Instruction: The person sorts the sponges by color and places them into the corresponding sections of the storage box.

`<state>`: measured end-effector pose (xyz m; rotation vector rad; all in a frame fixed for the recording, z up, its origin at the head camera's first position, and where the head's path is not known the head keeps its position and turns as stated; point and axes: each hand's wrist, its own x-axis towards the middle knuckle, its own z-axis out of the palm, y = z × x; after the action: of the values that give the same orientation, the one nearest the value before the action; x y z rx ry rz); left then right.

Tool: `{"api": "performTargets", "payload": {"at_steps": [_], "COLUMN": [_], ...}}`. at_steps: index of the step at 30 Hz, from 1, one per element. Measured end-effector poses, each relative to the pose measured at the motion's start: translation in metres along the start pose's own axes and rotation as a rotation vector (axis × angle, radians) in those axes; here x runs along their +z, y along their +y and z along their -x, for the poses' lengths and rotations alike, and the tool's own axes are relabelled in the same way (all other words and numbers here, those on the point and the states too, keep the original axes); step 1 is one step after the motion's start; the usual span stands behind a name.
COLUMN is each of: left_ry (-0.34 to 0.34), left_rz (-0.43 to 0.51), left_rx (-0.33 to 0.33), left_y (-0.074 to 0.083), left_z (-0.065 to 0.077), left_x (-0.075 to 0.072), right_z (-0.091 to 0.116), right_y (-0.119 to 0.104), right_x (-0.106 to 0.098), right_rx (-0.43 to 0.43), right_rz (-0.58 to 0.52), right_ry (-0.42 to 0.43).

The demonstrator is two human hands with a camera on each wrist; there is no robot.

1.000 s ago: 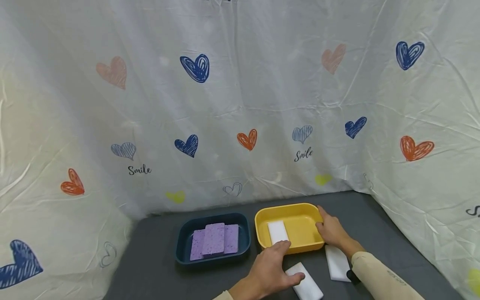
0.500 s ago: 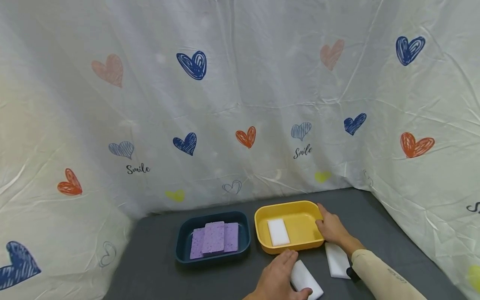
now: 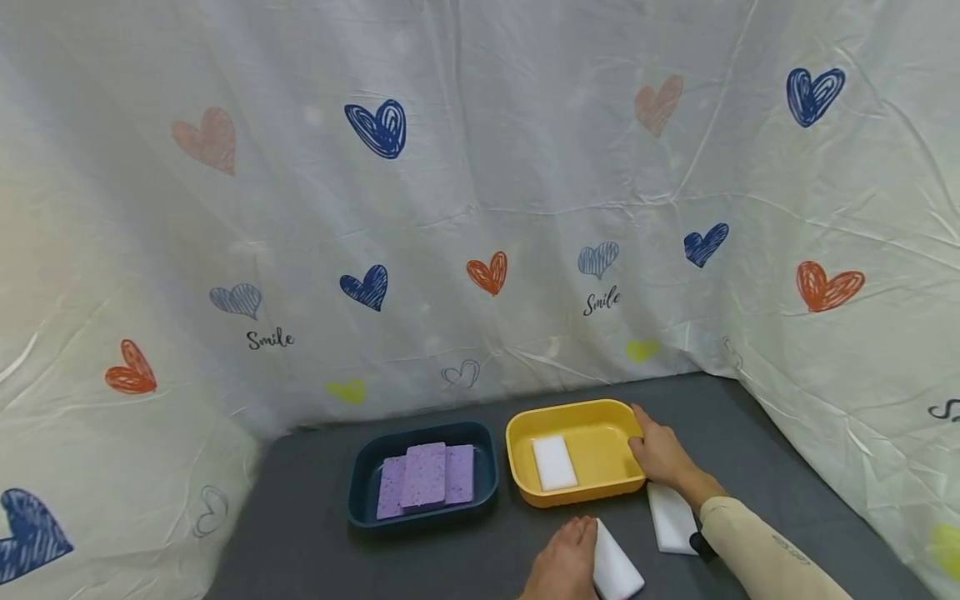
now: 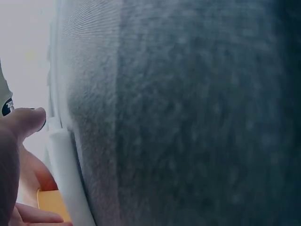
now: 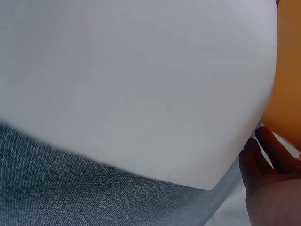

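Note:
My left hand (image 3: 564, 562) lies over the left side of a white sponge block (image 3: 617, 565) on the table, fingertips at its far end. In the left wrist view the thumb (image 4: 28, 120) stands apart from the block's end, with the fingers (image 4: 40, 215) along its other side. My right hand (image 3: 663, 458) grips the right rim of a yellow tray (image 3: 609, 442), thumb on the inner side. One white sponge (image 3: 555, 463) lies flat inside that tray, toward its left. Another white sponge (image 3: 672, 518) rests under my right wrist and fills much of the right wrist view.
Left of the yellow tray stands a dark blue tray (image 3: 489, 492) holding purple sponges (image 3: 426, 475), one lying on top of the others. The grey table (image 3: 315, 500) meets a white curtain (image 3: 420, 333) with printed hearts at the back and both sides.
My left hand has drawn back from the yellow tray's near edge and come down over the white sponge block in front of it. My right hand has stayed on the yellow tray's rim.

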<state>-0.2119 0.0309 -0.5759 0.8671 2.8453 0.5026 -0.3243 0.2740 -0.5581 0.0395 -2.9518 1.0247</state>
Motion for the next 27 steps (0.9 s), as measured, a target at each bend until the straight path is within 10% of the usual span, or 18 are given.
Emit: {"api": "performTargets", "payload": {"at_steps": [27], "left_ry": [-0.088], "left_rz": [-0.016], "left_rx": [-0.101], "left_y": [0.012], "left_z": [-0.006], "left_x": [0.001], "right_z": [0.000], "right_y": [0.002], "right_x": [0.000], "right_rx": [0.004], "right_rz": [-0.026], "right_ry": [-0.005]}}
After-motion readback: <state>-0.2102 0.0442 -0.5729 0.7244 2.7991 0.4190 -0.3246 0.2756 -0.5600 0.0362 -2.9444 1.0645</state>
